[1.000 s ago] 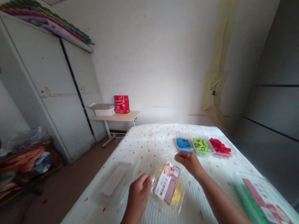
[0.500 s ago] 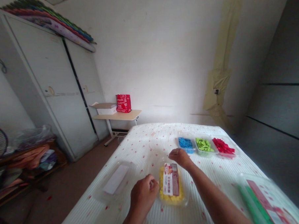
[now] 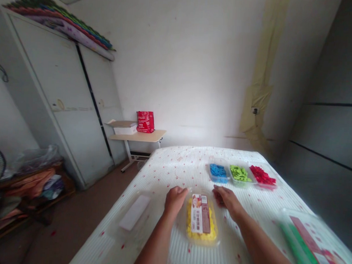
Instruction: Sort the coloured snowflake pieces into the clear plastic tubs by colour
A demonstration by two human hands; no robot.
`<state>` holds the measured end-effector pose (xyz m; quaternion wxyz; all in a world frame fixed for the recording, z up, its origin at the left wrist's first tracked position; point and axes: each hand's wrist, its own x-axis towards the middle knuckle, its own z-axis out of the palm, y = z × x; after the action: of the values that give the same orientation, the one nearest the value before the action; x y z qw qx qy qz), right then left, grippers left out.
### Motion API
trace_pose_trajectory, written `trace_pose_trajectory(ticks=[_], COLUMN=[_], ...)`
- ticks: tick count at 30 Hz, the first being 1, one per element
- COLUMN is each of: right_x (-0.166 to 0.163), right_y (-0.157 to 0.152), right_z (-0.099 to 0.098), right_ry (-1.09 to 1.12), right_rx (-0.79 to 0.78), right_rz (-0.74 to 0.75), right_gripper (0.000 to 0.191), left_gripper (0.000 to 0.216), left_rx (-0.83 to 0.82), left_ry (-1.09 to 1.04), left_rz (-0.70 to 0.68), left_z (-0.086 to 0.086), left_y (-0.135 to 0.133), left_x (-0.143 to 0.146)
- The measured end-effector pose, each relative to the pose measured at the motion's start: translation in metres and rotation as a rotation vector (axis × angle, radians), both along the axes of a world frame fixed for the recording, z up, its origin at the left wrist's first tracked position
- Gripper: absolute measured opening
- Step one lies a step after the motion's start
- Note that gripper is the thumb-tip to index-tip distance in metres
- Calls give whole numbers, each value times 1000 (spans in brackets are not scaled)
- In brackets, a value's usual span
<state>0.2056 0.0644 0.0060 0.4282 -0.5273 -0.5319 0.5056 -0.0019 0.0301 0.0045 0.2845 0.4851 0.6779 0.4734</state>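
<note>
In the head view a clear plastic container [image 3: 202, 236] of yellow pieces lies on the table before me, its lid on top with a printed label [image 3: 201, 213]. My left hand [image 3: 175, 200] has its thumb and fingers closed at the container's far left corner. At the far right corner, the curled fingers of my right hand [image 3: 227, 200] meet the rim. Left of these, a clear lid or tray with a white strip [image 3: 135, 212] lies flat. A lidded container of green pieces [image 3: 308, 246] stands at the lower right.
Open containers with blue pieces [image 3: 218, 172], lime-green pieces [image 3: 240, 173] and red pieces [image 3: 262, 175] stand in a row farther back. The table [image 3: 175, 157] has a white ribbed cover. Beyond it, a small desk [image 3: 137, 136] carries a red bag [image 3: 145, 121] and a box.
My left hand has moved forward from the container's near left side to its far left corner. My right hand has shifted right and slightly nearer, from the far edge to the far right corner.
</note>
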Motion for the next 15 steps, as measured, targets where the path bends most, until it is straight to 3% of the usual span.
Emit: trace_pose_trajectory(ticks=[7,15], right_x=[-9,-12], right_y=[0,3], right_z=[-8,-12], right_ry=[138,197], right_rx=[-138,-169], right_rz=[92,112], right_gripper=[26,24], left_gripper=[33,29], left_rx=[65,103], left_ry=[-173,-278], left_rz=[22,28], left_z=[-20,-19], left_y=[5,4], left_x=[10,13])
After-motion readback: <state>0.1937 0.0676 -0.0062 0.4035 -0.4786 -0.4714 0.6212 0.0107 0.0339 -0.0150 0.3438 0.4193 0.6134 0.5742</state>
